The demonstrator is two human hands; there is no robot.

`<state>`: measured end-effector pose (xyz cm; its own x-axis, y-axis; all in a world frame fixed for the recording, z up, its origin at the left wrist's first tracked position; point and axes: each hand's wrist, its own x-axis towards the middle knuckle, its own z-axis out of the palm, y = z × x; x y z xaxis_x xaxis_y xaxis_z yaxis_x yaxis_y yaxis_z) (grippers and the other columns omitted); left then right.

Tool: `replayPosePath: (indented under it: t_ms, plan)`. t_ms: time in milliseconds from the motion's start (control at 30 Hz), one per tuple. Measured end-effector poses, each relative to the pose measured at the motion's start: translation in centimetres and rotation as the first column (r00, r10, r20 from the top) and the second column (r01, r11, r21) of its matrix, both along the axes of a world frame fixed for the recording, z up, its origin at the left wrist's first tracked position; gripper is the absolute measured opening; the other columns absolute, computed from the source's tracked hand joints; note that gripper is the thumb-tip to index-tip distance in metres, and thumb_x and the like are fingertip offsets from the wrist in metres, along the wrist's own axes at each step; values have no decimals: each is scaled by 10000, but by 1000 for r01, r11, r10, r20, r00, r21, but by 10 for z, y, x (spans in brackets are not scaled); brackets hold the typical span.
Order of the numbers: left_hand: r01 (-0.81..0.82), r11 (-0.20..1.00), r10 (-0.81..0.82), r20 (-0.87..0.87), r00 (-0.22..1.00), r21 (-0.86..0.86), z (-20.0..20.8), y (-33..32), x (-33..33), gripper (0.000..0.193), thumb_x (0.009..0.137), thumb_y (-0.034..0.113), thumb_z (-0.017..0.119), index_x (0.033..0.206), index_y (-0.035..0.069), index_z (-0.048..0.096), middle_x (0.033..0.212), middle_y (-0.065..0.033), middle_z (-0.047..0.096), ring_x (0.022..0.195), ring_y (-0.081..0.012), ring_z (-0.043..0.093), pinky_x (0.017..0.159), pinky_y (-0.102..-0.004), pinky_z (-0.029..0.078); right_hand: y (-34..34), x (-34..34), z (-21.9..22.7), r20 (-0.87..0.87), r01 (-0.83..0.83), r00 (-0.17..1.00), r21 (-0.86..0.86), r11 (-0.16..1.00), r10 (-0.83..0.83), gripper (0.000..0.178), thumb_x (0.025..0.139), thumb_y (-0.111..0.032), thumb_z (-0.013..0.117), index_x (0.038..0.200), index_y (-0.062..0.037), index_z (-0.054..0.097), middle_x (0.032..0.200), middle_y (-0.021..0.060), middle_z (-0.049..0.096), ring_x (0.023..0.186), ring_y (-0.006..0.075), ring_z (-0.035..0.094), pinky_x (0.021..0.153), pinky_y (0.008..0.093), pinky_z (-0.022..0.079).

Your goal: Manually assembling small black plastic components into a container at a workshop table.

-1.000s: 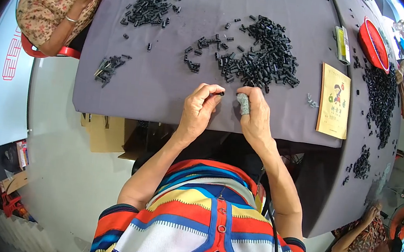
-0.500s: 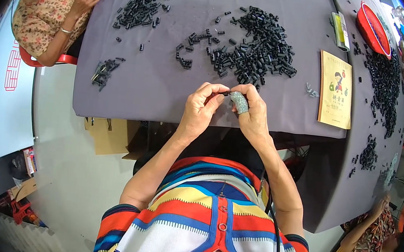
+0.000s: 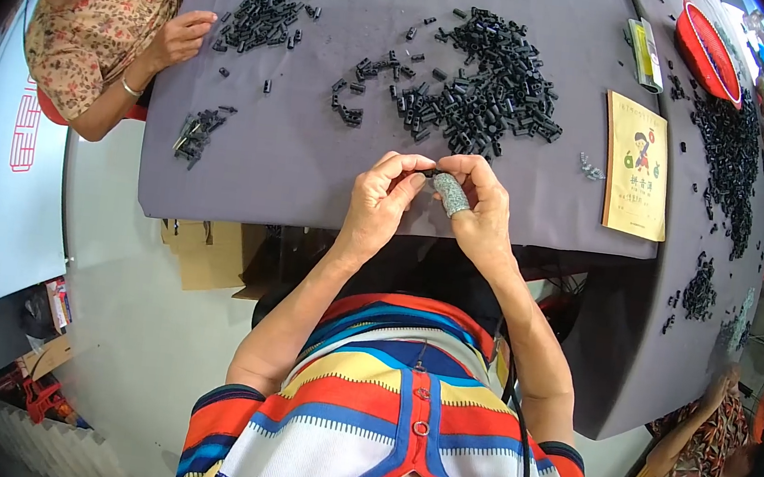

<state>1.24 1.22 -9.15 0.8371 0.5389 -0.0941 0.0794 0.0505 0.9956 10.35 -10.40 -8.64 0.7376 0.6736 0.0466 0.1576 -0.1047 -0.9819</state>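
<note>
Over the table's near edge, my left hand and my right hand meet at the fingertips. A small black part is pinched between them, mostly covered by the fingers. Both hands are closed on it. A speckled grey finger cover wraps my right thumb. Just beyond the hands lies a large heap of short black tubular parts, with a smaller scatter of black parts to its left. Several small translucent pieces lie to the right.
A yellow booklet and a yellow-green packet lie right on the grey tablecloth. Other black piles sit far left, with mixed small parts nearer. A red basket stands far right. Co-workers sit left and right.
My right thumb has straightened and tilts toward the black part; my left hand stays nearly still. The co-worker at left has parted their hands, one moving to the table edge near a pile.
</note>
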Motion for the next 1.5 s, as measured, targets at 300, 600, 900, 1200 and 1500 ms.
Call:
replayPosePath:
  t_ms: [300,600,900,1200,1500]
  plan:
    - [16,1000,-16,-22,1000,2,3,1,0,142,862,40,567,986,39,635,761,42,490,584,-32,420,520,-195,361,-5,6,-6,0,-9,1000,44,999,9,349,670,161,570,975,-8,562,851,81,565,787,166,580,679,265,471]
    - [36,999,-36,-18,999,-4,2,-2,2,124,874,67,571,977,27,629,762,38,505,577,-30,427,506,-189,366,-3,7,15,383,-81,921,3,997,73,382,605,172,540,932,-25,560,919,116,561,811,285,592,669,341,479]
    - [109,895,-75,94,993,-433,-6,-3,4,148,917,112,521,1014,16,579,626,15,493,516,-41,411,470,-170,326,-5,3,1,129,-43,991,108,993,29,360,620,206,524,904,-11,568,921,102,569,774,197,574,678,274,475]
    - [103,851,-34,142,989,-515,-7,-5,5,159,919,117,520,1022,9,575,654,2,513,523,-54,426,467,-176,327,-7,9,8,277,-20,961,60,998,3,328,661,168,550,923,-26,586,852,104,599,759,241,609,658,299,487]
    - [78,845,-16,120,993,-529,-11,-5,3,179,913,118,539,1046,5,582,717,-7,530,564,-59,453,496,-190,345,-10,2,-1,231,-11,973,-12,1000,14,327,637,160,537,908,-17,581,830,108,606,747,253,619,658,308,491]
